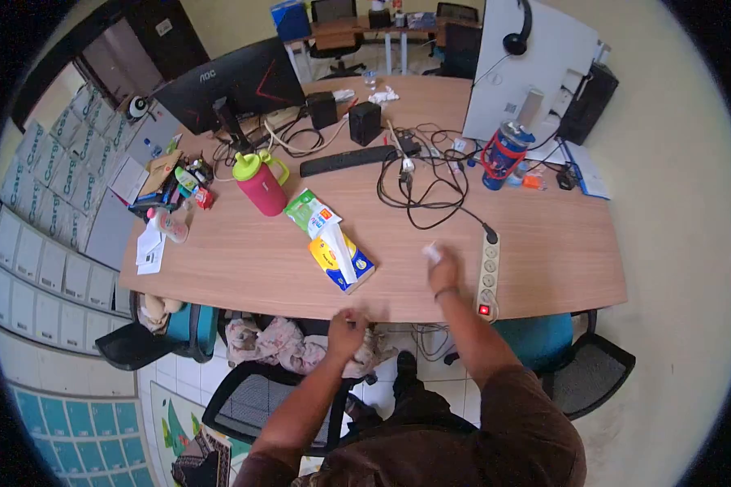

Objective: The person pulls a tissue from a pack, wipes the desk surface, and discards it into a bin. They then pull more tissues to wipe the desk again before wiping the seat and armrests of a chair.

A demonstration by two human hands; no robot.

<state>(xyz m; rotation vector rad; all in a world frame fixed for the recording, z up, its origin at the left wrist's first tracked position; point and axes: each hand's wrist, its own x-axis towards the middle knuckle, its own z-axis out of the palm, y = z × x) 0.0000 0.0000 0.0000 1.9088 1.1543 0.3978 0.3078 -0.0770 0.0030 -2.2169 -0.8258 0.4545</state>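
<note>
Over the right half of the table [544,268], my right hand [443,273] is closed around a crumpled white tissue [433,254], a little blurred. My left hand [348,333] is at the front edge of the table with its fingers curled in, and nothing shows in it. Beyond that hand lies a yellow and blue tissue pack [354,274] with a white tissue sticking out. A green and white wipes packet [310,213] touches its far end. To the right of my right hand is a white power strip [489,272] with a red switch.
A pink tumbler with green lid [261,185], a monitor [235,85], black speakers [365,122] and tangled cables [422,195] occupy the back. A blue tumbler [503,158] stands at the right. A pink-white bottle [168,226] is at the left. Chairs [260,398] stand along the front edge.
</note>
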